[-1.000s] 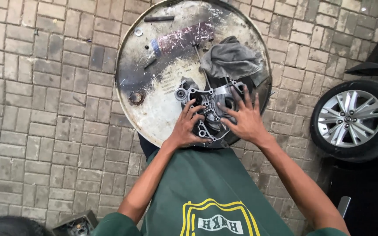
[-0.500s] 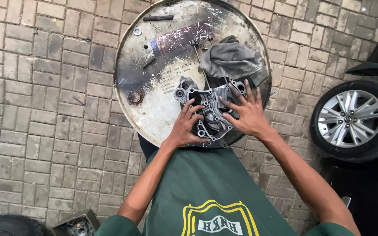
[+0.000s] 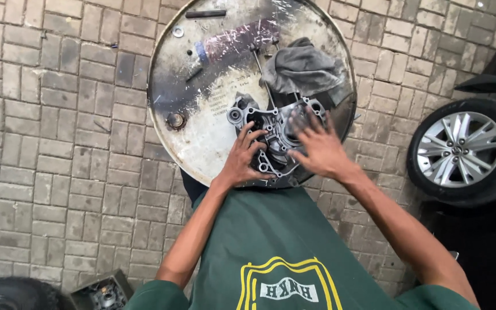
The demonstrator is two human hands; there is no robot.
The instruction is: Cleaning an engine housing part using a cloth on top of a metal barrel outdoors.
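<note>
Resting on the near edge of a round metal drum top (image 3: 202, 132) that served as the surface, a grey engine casing (image 3: 274, 135) with bolt holes round its rim was the landmark. Left hand (image 3: 241, 161) lay on the casing's near-left side, fingers curled over its rim, thumb under; grip looked closed on the casing edge. Right hand (image 3: 320, 150) pressed on the casing's right half, fingers spread flat, grip open, holding nothing. Grey rag (image 3: 302, 68) sat just beyond the casing, touching its far edge. A thin rod (image 3: 261, 72) ran from the casing's far side toward a dark purplish patch (image 3: 239, 39). Small round cap (image 3: 175, 120) lay left of the casing, apart from it. A washer (image 3: 178, 31) and a dark bar (image 3: 205, 14) lay far beyond the casing near the drum's far rim. Car wheel (image 3: 460, 149) stood well right of the casing on the brick paving (image 3: 58, 143). Green shirt (image 3: 271, 252) showed near of the casing.
</note>
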